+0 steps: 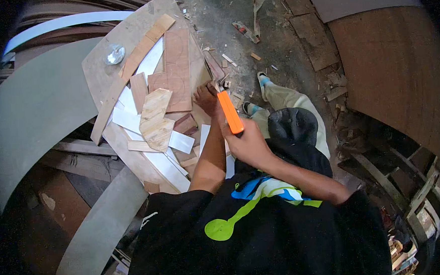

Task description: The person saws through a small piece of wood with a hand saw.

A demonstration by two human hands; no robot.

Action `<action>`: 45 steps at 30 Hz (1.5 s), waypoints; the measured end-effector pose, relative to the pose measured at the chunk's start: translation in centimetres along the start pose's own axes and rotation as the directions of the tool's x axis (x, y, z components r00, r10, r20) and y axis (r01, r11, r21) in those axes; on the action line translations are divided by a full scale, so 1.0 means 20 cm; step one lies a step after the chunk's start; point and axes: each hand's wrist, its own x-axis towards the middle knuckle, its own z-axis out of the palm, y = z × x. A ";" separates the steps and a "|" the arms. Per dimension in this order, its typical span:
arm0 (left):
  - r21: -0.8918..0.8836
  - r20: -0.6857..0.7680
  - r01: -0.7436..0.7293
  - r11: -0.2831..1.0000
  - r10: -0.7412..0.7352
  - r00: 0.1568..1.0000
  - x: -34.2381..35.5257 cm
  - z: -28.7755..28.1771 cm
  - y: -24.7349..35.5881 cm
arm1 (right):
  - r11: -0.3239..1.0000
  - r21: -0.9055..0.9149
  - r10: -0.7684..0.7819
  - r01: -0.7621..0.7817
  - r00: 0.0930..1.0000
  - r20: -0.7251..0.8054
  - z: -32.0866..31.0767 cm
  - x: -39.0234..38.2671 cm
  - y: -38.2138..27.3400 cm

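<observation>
My right hand (pixel 249 141) is closed round an orange utility knife (pixel 230 112). The knife slants up and left, its narrow metal tip close to my left hand (pixel 206 99). That left hand rests at the right edge of a light plywood board (pixel 104 79), fingers curled; what they press on or hold is too small to make out. Just left of it lies a flat reddish-brown wood panel (pixel 178 64). Nearer to me are a striped pale wood piece (pixel 156 122), a dark brown block (pixel 185 124) and a small white offcut (pixel 181 142).
A long wood strip (pixel 134 67) and a clear glass-like object (pixel 114 54) lie on the board's left. Large grey sheets (pixel 42 108) stand at left. Brown panels (pixel 392 71) lean at right. Scraps litter the floor (pixel 223 21). A black seat (pixel 293 127) is beside my leg.
</observation>
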 end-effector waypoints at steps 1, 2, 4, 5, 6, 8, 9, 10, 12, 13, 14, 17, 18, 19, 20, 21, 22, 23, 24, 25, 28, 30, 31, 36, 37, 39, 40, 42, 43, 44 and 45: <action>0.104 0.270 0.199 0.974 -0.220 0.937 0.01 -0.01 -0.02 | 1.000 0.004 0.003 -0.003 1.000 0.012 0.03 0.02 0.03; -0.085 -0.079 -0.007 0.996 0.001 0.997 -0.05 0.04 -0.08 | 0.999 -0.050 0.018 -0.017 1.000 0.009 0.04 0.05 0.05; -0.095 -0.145 -0.109 0.990 0.094 0.985 -0.07 0.12 -0.10 | 0.974 -0.093 0.211 -0.208 0.977 0.023 0.04 0.15 0.11; -0.082 -0.205 -0.203 0.976 0.183 0.962 -0.06 0.16 -0.12 | 0.974 -0.095 0.209 -0.205 0.978 0.026 0.04 0.15 0.12; -0.245 -0.157 -0.067 0.967 0.028 0.987 -0.08 0.09 -0.05 | 0.973 -0.146 0.179 -0.181 0.984 -0.027 0.01 0.13 0.14; -0.271 -0.144 -0.062 0.961 0.023 0.989 -0.04 0.04 0.02 | 0.985 -0.165 0.043 -0.059 0.994 -0.101 -0.06 0.09 0.18; -0.288 -0.153 -0.057 0.956 0.013 0.988 -0.03 0.03 0.01 | 0.983 -0.150 0.091 -0.101 0.993 -0.078 -0.10 0.10 0.12; -0.273 -0.146 -0.052 0.961 0.012 0.989 -0.05 0.01 -0.02 | 0.985 -0.139 0.091 -0.103 0.992 -0.091 -0.12 0.09 0.08; -0.288 -0.145 -0.052 0.956 0.010 0.989 -0.05 0.00 -0.02 | 0.986 -0.130 0.089 -0.104 0.990 -0.112 -0.15 0.10 0.04; -0.303 -0.144 -0.057 0.951 0.013 0.990 -0.05 0.00 -0.03 | 0.990 -0.116 0.061 -0.078 0.987 -0.147 -0.16 0.11 0.02; -0.306 -0.146 -0.059 0.950 0.014 0.989 -0.05 0.00 -0.02 | 0.993 -0.103 0.030 -0.050 0.982 -0.188 -0.17 0.13 0.02; -0.321 -0.130 -0.051 0.946 0.010 0.992 -0.05 -0.01 -0.01 | 0.985 -0.083 0.136 -0.152 0.976 -0.170 -0.23 0.16 0.06; -0.336 -0.116 -0.031 0.941 -0.009 0.993 -0.05 -0.01 -0.01 | 0.981 -0.002 0.192 -0.195 0.968 -0.158 -0.23 0.16 0.06; -0.351 -0.103 -0.011 0.936 -0.027 0.994 -0.05 -0.02 -0.01 | 0.981 0.000 0.191 -0.193 0.969 -0.158 -0.23 0.16 0.05; -0.352 -0.103 -0.015 0.936 -0.023 0.994 -0.05 -0.02 -0.01 | 0.980 0.006 0.197 -0.199 0.969 -0.149 -0.23 0.16 0.06; -0.354 -0.128 -0.035 0.935 -0.012 0.992 -0.05 -0.02 0.00 | 0.979 0.013 0.204 -0.204 0.969 -0.139 -0.23 0.16 0.06; -0.356 -0.153 -0.055 0.933 0.000 0.988 -0.04 -0.03 0.01 | 0.979 0.015 0.201 -0.201 0.969 -0.141 -0.23 0.15 0.08; -0.355 -0.156 -0.058 0.933 0.002 0.988 -0.04 -0.02 0.00 | 0.982 0.016 0.187 -0.187 0.975 -0.116 -0.22 0.15 0.10; -0.364 -0.147 -0.052 0.930 -0.003 0.989 -0.04 -0.02 0.00 | 0.985 0.016 0.173 -0.172 0.981 -0.091 -0.21 0.14 0.11; -0.374 -0.139 -0.046 0.926 -0.008 0.990 -0.05 -0.02 0.00 | 0.986 0.019 0.169 -0.168 0.981 -0.092 -0.20 0.12 0.11; -0.337 -0.175 -0.086 0.938 0.027 0.984 -0.05 -0.01 0.01 | 0.990 -0.012 0.142 -0.144 0.987 -0.075 -0.16 0.08 0.09; -0.268 -0.159 -0.055 0.962 0.012 0.987 -0.05 0.03 -0.05 | 0.996 -0.002 0.086 -0.086 0.995 -0.047 -0.12 0.05 0.05; -0.203 -0.140 -0.022 0.979 -0.007 0.990 -0.05 0.05 -0.08 | 0.999 0.005 0.032 -0.032 0.999 -0.024 -0.09 0.04 0.03; -0.296 -0.164 -0.108 0.949 0.060 0.985 -0.06 0.02 -0.03 | 0.998 -0.041 0.054 -0.055 0.998 -0.026 -0.06 0.01 0.00; -0.343 -0.135 -0.133 0.930 0.091 0.987 -0.06 -0.02 0.01 | 0.997 -0.043 0.057 -0.058 0.998 -0.036 -0.07 0.01 0.01; -0.323 -0.163 -0.140 0.936 0.091 0.982 -0.04 0.00 -0.07 | 1.000 -0.014 0.020 -0.020 1.000 0.017 -0.02 0.00 0.01; -0.316 -0.177 -0.150 0.937 0.097 0.979 -0.03 0.02 -0.10 | 1.000 -0.011 0.013 -0.013 1.000 0.025 0.00 0.00 0.01; -0.290 -0.142 -0.116 0.950 0.077 0.987 -0.03 0.00 -0.06 | 0.995 -0.041 -0.090 0.089 0.995 -0.031 0.02 0.00 0.02; -0.259 -0.106 -0.081 0.963 0.055 0.993 -0.04 -0.01 -0.04 | 0.995 -0.043 -0.091 0.089 0.995 -0.035 0.01 -0.01 0.02; -0.260 -0.108 -0.080 0.962 0.053 0.993 -0.04 -0.02 -0.03 | 0.998 -0.045 -0.051 0.051 0.999 0.002 0.00 -0.02 -0.01; -0.268 -0.095 -0.064 0.961 0.040 0.995 -0.05 -0.04 -0.03 | 0.999 -0.049 -0.011 0.013 0.999 0.039 -0.02 -0.03 -0.04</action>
